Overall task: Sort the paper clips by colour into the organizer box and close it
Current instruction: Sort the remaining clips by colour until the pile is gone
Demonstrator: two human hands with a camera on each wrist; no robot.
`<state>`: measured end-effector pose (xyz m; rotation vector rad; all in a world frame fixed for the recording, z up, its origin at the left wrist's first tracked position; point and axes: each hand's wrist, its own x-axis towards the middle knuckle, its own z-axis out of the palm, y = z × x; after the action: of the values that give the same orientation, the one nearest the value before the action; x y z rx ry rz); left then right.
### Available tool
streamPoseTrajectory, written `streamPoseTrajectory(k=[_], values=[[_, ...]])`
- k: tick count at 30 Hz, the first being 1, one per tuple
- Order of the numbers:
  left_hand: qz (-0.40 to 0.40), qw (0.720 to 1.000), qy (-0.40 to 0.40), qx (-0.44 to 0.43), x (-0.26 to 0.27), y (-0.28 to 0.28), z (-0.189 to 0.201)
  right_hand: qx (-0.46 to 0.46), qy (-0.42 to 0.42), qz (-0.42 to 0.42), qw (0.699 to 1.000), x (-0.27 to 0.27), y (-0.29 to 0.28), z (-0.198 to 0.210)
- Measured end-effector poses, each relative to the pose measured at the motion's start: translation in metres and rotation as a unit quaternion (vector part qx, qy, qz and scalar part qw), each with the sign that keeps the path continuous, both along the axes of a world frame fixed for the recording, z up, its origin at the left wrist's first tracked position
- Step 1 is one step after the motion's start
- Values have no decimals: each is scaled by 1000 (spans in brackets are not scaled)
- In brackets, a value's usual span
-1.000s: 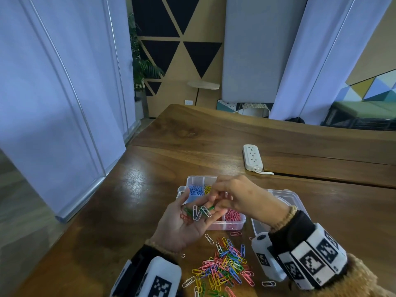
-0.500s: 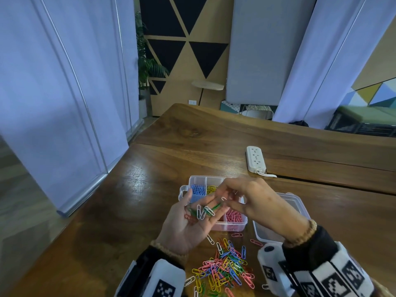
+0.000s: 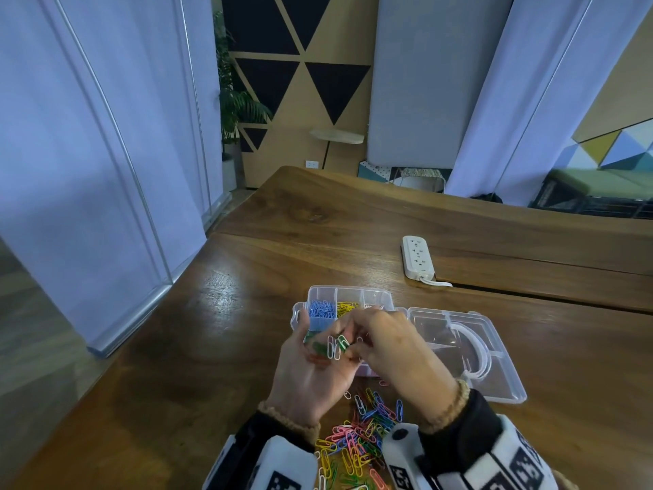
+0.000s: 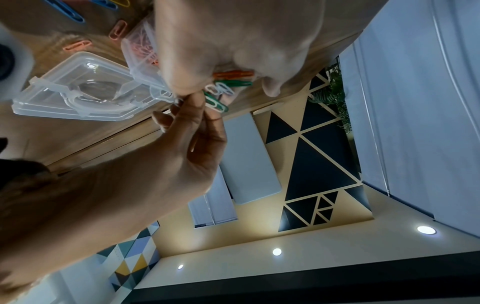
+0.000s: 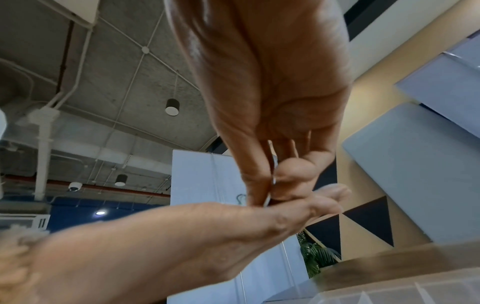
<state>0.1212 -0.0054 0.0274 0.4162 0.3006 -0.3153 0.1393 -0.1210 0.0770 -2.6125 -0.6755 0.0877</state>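
My left hand [image 3: 311, 369] lies palm up in front of the clear organizer box [image 3: 374, 295], with green, white and orange paper clips [image 3: 330, 346] resting on its loosely cupped fingers. My right hand [image 3: 357, 344] reaches onto that palm and pinches a white paper clip [image 5: 272, 179] between thumb and fingertip. The left wrist view shows the held clips [image 4: 228, 82] and the right fingers [image 4: 200, 107] touching them. Blue clips [image 3: 321, 309] and yellow clips [image 3: 344, 307] fill the box's back compartments. A mixed pile of clips [image 3: 360, 436] lies on the table near my wrists.
The box's clear lid [image 3: 494, 369] lies open flat to the right. A white power strip [image 3: 418, 257] with its cord sits farther back on the wooden table [image 3: 212, 348]. The table's left edge runs close to a glass partition [image 3: 106, 171].
My right hand has come down from just above the box to the clips on my left palm. The left hand has stayed about where it was.
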Motion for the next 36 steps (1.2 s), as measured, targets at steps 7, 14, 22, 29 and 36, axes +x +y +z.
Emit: streamPoseTrajectory(k=[7, 14, 22, 29, 36], values=[[13, 999, 4, -35, 0, -2, 4, 59, 36, 2, 998, 8, -11, 9], [8, 1000, 10, -18, 1, 0, 5, 40, -24, -6, 999, 9, -11, 18], [0, 999, 11, -31, 2, -2, 9, -16, -73, 210, 975, 2, -10, 21], [-17, 1000, 4, -15, -1, -3, 12, -41, -88, 260, 961, 6, -18, 24], [-22, 999, 37, 4, -4, -2, 13, -60, -82, 277, 955, 5, -15, 26]])
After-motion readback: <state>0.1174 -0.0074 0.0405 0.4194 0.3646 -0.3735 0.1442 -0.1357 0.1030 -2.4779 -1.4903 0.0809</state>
